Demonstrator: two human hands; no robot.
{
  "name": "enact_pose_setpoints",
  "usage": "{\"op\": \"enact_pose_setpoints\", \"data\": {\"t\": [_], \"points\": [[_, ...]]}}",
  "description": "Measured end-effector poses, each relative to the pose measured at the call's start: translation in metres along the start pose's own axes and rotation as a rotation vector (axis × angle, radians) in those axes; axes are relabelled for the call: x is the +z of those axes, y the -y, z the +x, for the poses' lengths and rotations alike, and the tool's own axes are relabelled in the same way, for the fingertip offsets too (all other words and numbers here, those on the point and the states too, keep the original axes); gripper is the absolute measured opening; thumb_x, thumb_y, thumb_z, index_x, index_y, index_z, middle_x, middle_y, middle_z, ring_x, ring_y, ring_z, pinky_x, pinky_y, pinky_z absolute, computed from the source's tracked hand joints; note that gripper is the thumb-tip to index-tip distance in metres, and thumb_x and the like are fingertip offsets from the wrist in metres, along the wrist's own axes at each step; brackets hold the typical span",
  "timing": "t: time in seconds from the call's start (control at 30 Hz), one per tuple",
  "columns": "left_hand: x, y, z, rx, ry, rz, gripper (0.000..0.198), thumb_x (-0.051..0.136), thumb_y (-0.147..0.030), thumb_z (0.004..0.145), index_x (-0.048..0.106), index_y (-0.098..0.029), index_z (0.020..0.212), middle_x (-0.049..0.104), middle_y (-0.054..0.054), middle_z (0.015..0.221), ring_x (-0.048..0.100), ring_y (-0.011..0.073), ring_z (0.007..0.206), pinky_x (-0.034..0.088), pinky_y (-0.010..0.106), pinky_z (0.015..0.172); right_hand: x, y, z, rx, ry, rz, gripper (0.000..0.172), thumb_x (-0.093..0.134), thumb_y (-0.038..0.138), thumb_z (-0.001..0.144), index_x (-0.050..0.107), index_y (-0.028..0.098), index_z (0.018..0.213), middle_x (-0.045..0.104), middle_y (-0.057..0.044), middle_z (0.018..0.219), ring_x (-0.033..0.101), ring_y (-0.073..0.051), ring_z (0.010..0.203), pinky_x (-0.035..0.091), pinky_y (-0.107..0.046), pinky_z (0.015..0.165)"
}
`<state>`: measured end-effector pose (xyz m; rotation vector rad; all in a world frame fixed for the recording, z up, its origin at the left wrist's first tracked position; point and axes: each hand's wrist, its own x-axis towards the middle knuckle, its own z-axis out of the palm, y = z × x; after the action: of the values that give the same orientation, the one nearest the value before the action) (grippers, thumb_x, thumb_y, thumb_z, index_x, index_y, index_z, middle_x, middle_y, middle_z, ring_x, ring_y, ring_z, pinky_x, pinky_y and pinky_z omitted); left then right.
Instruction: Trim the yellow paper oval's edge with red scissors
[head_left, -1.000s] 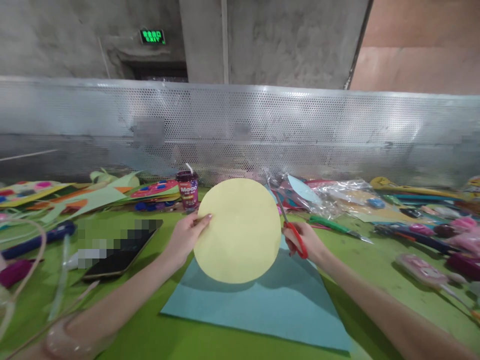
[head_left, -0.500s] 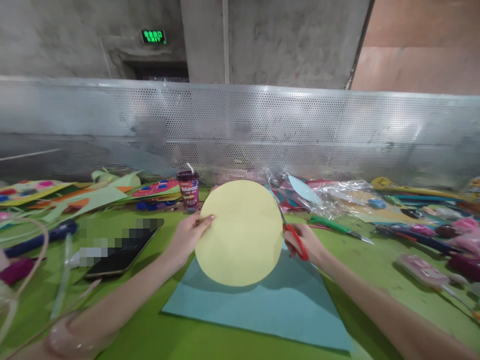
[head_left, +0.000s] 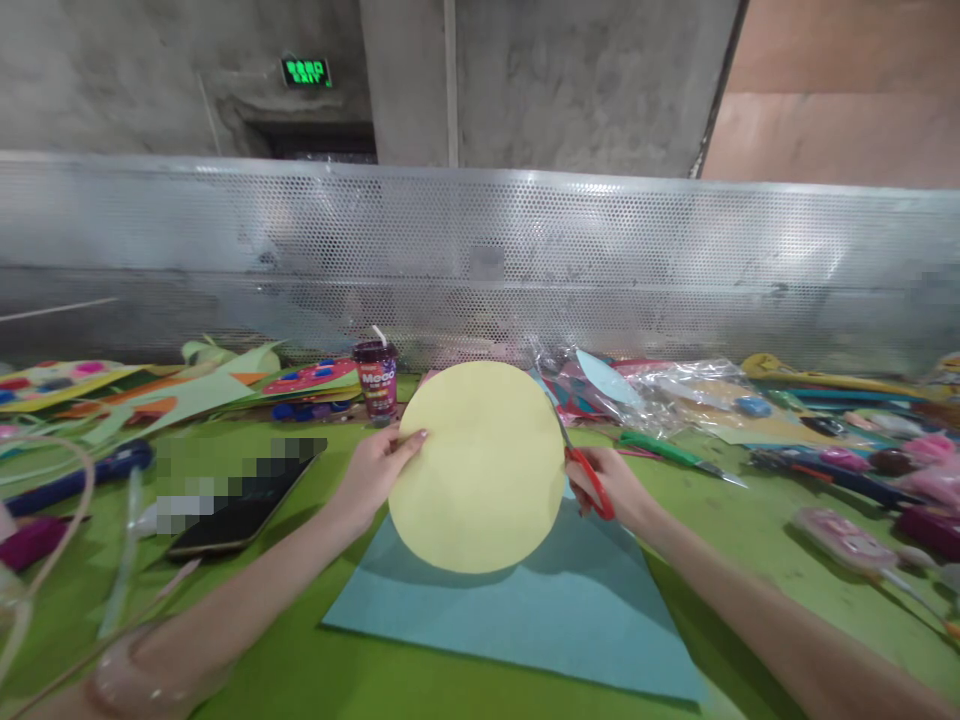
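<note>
A round disc of pale yellow paper [head_left: 478, 467] is held up in front of me. My left hand [head_left: 380, 470] pinches its left edge, thumb on the near face and fingers behind. Red-handled scissors [head_left: 594, 485] are in my right hand [head_left: 609, 488], at the disc's right edge; their blades point up and away, partly hidden behind the paper. Some fingers of my right hand also lie behind or beside the disc, and I cannot tell whether they touch it. Beneath the disc a blue sheet [head_left: 517, 630] lies on the green tabletop [head_left: 277, 670].
Left of me lies a black phone [head_left: 247, 510]. A purple drink cup [head_left: 376, 382] with a straw stands behind my left hand. Beyond my right hand are a green-handled knife [head_left: 675, 455] and clear plastic bags [head_left: 675, 390]. A perforated metal panel [head_left: 480, 230] runs along the back.
Almost nothing differs. The disc and the scissors have shifted very slightly to the left, along with a tiny shift of the whole view.
</note>
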<state>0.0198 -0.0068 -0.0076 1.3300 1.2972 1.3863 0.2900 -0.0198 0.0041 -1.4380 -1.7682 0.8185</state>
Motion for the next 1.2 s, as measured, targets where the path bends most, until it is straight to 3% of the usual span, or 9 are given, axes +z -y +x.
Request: {"op": "enact_pose_setpoints", "data": {"t": [0.73,0.93,1.1,1.2], "points": [[-0.002,0.002,0.002,0.002,0.000,-0.012,0.041,0.060,-0.048,0.062,0.060,-0.014,0.084,0.066,0.006,0.074,0.061,0.0201,0.061,0.048,0.028,0.053,-0.001,-0.002,0.002,0.015,-0.008,-0.033,0.023,0.043,0.030,0.068,0.041,0.017,0.050,0.043,0.005,0.036,0.047,-0.010,0.032,0.037,-0.019,0.035],[-0.005,0.006,0.007,0.020,-0.028,0.004,0.041,0.060,-0.048,0.062,0.061,-0.014,0.086,0.066,0.006,0.076,0.061,0.0191,0.062,0.048,0.027,0.054,-0.011,-0.002,0.006,0.027,0.017,-0.110,0.027,0.041,0.033,0.071,0.039,0.017,0.049,0.045,0.003,0.038,0.046,-0.010,0.034,0.036,-0.020,0.039],[-0.008,0.002,0.007,-0.005,-0.025,0.001,0.043,0.060,-0.048,0.062,0.061,-0.014,0.088,0.067,0.007,0.077,0.062,0.0194,0.062,0.049,0.028,0.055,-0.026,-0.004,0.014,-0.048,-0.117,-0.423,0.026,0.050,0.037,0.067,0.044,0.017,0.052,0.050,0.000,0.048,0.044,-0.011,0.043,0.031,-0.022,0.042],[-0.008,-0.002,0.004,-0.024,0.042,0.029,0.041,0.059,-0.048,0.063,0.060,-0.014,0.086,0.067,0.006,0.074,0.062,0.0197,0.060,0.048,0.028,0.053,-0.030,-0.001,0.016,-0.086,-0.130,-0.264,0.026,0.052,0.042,0.067,0.051,0.016,0.065,0.054,-0.002,0.059,0.048,-0.013,0.053,0.036,-0.023,0.049]]}}
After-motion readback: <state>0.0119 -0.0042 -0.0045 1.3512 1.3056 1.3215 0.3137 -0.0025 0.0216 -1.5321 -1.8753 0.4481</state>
